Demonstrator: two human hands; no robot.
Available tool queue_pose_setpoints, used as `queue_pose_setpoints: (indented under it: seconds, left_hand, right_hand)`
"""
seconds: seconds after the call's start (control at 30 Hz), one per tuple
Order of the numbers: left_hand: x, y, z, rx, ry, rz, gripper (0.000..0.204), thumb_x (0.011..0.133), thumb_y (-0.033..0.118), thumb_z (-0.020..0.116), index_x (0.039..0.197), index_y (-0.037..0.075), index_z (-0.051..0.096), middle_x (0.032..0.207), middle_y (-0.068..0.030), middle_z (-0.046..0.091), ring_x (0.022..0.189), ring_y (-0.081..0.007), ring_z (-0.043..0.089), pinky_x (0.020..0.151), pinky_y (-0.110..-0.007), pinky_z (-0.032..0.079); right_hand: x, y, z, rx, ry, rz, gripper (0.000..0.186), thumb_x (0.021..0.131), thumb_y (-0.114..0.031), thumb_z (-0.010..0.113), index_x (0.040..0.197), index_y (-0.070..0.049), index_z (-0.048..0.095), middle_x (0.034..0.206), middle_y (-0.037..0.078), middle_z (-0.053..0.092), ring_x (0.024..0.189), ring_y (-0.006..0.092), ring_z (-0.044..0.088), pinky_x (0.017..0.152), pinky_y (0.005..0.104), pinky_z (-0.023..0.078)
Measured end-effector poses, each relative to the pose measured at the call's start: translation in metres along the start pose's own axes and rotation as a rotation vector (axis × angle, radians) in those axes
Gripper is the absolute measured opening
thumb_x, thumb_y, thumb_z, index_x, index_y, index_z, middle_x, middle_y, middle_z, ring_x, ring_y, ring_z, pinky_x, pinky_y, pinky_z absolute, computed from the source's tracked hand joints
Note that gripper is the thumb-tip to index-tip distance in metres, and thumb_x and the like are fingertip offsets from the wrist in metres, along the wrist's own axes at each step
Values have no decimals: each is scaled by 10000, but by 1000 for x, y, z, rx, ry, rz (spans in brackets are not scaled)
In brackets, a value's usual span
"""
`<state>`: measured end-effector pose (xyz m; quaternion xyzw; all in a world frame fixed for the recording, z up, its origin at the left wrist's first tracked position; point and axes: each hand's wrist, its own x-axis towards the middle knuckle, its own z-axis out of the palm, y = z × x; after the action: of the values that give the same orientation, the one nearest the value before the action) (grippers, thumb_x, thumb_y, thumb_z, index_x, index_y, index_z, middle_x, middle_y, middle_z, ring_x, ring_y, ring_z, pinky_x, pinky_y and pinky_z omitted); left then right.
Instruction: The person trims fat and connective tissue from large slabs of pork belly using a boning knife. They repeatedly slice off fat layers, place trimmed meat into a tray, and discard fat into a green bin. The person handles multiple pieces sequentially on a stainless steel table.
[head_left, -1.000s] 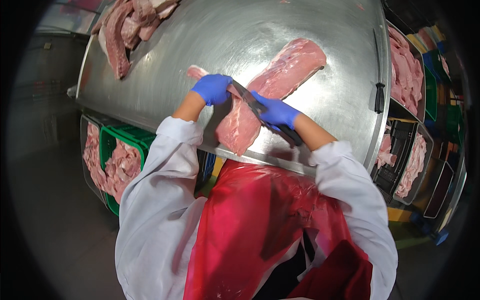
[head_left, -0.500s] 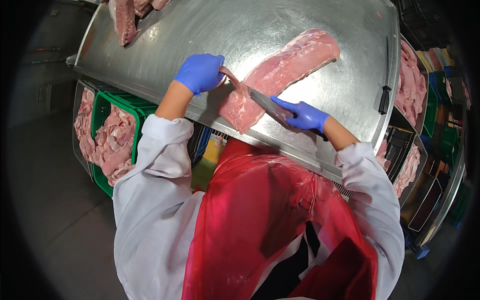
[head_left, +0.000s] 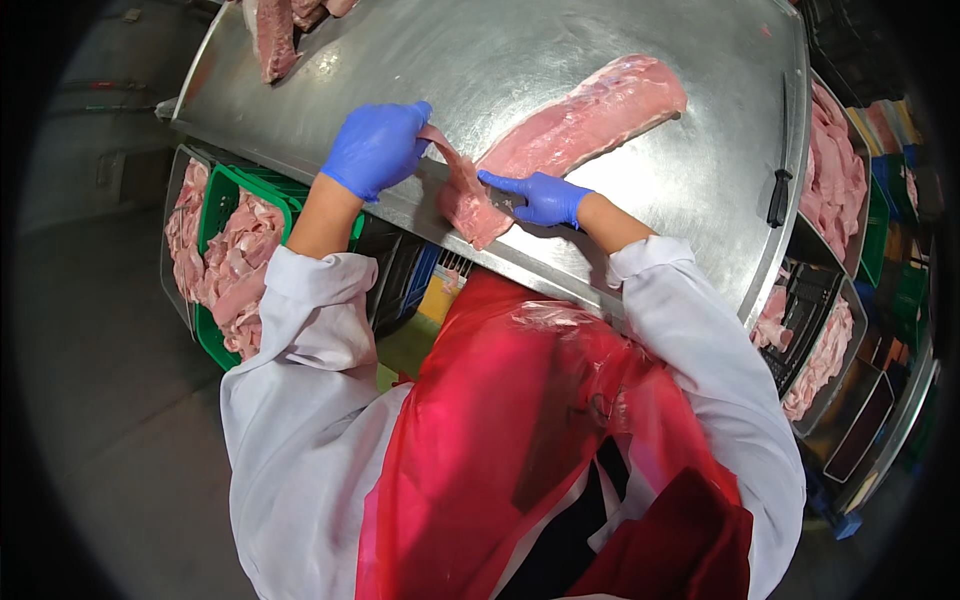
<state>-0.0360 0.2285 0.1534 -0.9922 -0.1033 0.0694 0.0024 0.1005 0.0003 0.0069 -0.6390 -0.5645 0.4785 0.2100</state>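
Observation:
My left hand, in a blue glove, pinches a thin strip of pink meat and holds it raised at the left end of a long boneless piece of raw meat lying diagonally on the steel table. My blue-gloved right hand is closed round a knife, index finger stretched forward along it beside the strip; the handle is hidden under the hand and most of the blade by hand and meat.
A pile of meat sits top left. A black-handled rod tool lies along the right edge. Bins of meat stand below left and at right. My red plastic apron meets the near edge.
My left hand has moved left, drawing the strip out from the piece. My right hand with the knife has moved leftward toward the strip since half a second ago.

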Motion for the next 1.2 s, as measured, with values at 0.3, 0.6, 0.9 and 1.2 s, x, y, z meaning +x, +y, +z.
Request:
queue_pose_setpoints:
  seconds: [0.3, 0.6, 0.9, 1.2]
  left_hand:
    - [-25, 5, -65, 45, 69, 37, 190, 840, 248, 679, 886, 74, 618, 793, -208, 644, 778, -443, 616, 652, -516, 483]
    - [-128, -104, -171, -13, 409, -279, 193, 906, 253, 651, 982, 75, 656, 810, -186, 659, 770, -405, 636, 654, -453, 487]
    - [-383, -276, -158, -179, 415, -857, 243, 919, 242, 646, 981, 7, 652, 849, -121, 636, 780, -148, 585, 727, -312, 489]
    - [-128, 24, 140, -1464, -449, -716, 266, 940, 258, 669, 1024, 9, 708, 942, -95, 707, 809, -163, 671, 747, -300, 560]
  right_hand:
    - [32, 9, 17, -19, 51, -109, 791, 911, -180, 585, 1580, -344, 194, 1019, 151, 705, 832, 238, 689, 836, 359, 524]
    - [-13, -25, 14, -3, -281, -160, 789, 874, -193, 577, 1570, -331, 232, 1032, 192, 683, 922, 310, 677, 887, 393, 507]
    - [7, 53, -101, -24, 496, -207, 743, 913, -115, 576, 1565, -310, 278, 875, 126, 683, 763, 262, 657, 820, 385, 538]
    - [16, 158, -154, -251, 675, 150, 828, 887, -199, 592, 1581, -333, 160, 964, 273, 683, 909, 388, 681, 844, 430, 505]
